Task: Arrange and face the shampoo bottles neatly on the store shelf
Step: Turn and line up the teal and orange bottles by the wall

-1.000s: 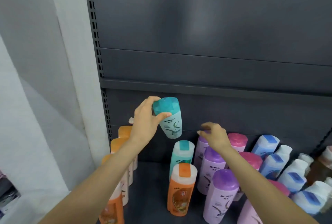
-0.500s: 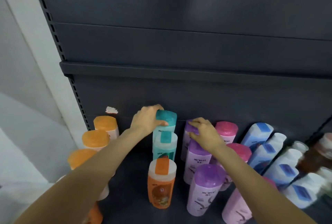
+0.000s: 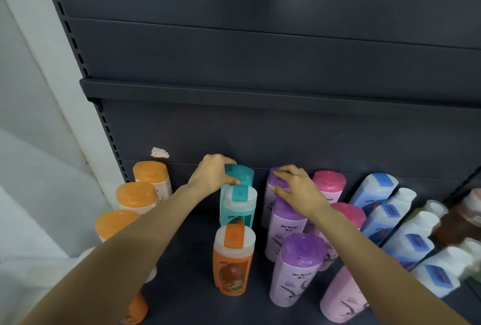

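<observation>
1. The left hand (image 3: 212, 175) is curled over the cap of the teal bottle (image 3: 240, 176) at the back of the shelf (image 3: 187, 259), just left of the frame's centre. Its thumb lies along the front of the cap and its fingers wrap behind, so the grip is closed on that bottle.
2. The teal bottle stands upright against the dark back panel (image 3: 260, 129), right behind a white-capped teal bottle (image 3: 238, 206) with a teal flip tab.
3. In front of those two stands an orange bottle (image 3: 233, 259) with a pale cap and an orange tab, its glossy label facing forward.
4. The right hand (image 3: 295, 189) rests on the rearmost purple bottle (image 3: 274, 181), right of centre. Its fingers are bent over the purple cap, thumb at the near side, gripping it.
5. Two more purple-capped bottles (image 3: 296, 270) line up in front, lilac-bodied, smooth plastic, with dark lettering and a swirling mark.
6. Pink-capped bottles (image 3: 329, 184) stand just right of the purple row, and blue-and-white bottles (image 3: 406, 244) lean in a row toward the right edge.
7. At lower left, orange-capped bottles (image 3: 136, 194) with faceted, translucent caps run in a line toward the shelf's back.
8. A torn white sticker scrap (image 3: 159, 153) clings to the matte panel above them.
</observation>
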